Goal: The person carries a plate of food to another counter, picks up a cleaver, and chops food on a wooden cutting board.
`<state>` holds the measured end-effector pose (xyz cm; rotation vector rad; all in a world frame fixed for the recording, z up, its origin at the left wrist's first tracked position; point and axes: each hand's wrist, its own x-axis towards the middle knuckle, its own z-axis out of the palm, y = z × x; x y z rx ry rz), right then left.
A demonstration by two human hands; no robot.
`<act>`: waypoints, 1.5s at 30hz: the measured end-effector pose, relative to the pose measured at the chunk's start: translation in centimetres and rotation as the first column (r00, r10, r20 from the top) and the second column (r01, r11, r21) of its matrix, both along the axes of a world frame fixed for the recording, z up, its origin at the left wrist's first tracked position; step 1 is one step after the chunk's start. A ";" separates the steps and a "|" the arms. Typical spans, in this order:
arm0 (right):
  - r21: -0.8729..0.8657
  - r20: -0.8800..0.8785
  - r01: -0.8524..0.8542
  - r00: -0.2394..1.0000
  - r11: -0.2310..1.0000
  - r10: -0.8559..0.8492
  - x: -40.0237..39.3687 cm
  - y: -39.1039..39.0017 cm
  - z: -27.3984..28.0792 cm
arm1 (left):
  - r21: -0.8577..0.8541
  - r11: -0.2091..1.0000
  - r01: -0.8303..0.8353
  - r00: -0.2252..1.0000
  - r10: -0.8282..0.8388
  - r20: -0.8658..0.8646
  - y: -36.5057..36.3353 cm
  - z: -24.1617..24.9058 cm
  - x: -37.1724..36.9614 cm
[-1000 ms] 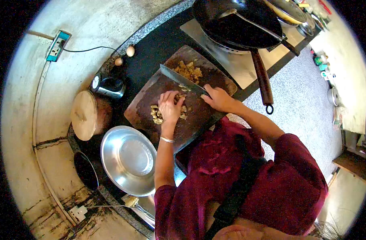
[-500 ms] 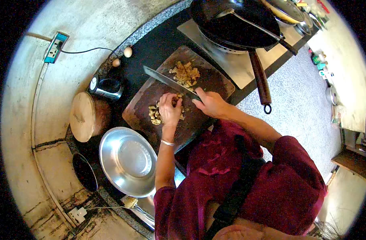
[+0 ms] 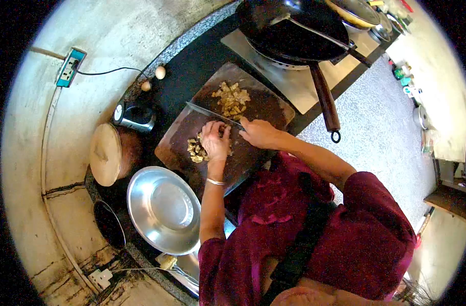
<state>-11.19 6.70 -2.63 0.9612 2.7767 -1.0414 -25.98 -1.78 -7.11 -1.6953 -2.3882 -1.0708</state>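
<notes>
My right hand (image 3: 258, 133) is closed round the handle of a cleaver (image 3: 208, 110), whose blade points up and left across the wooden cutting board (image 3: 178, 136). Seen nearly edge-on, the blade runs just past the fingertips of my left hand (image 3: 216, 141). Those fingers are curled down over yellow-brown food pieces (image 3: 196, 150), holding them to the board; some stick out on the left of the hand. Beyond the blade lies a pile of chopped food (image 3: 231, 99) of the same colour.
A large metal basin (image 3: 141, 224) stands left of my forearm. Behind it are a round wooden block (image 3: 105, 153) and a dark kettle-like vessel (image 3: 135, 117). Two eggs (image 3: 160, 72) rest by the wall. A wok (image 3: 294, 43) with a ladle sits on the stove, its handle (image 3: 324, 97) jutting out.
The cleaver has tilted from showing its broad side to nearly edge-on, and my right hand has come slightly closer to my left. My left hand keeps its place over the pieces.
</notes>
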 end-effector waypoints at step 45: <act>0.040 -0.190 0.072 0.980 0.997 -0.063 2.4 2.7 -0.9 | 0.039 0.999 0.023 0.998 -0.025 0.062 1.0 0.2 -0.8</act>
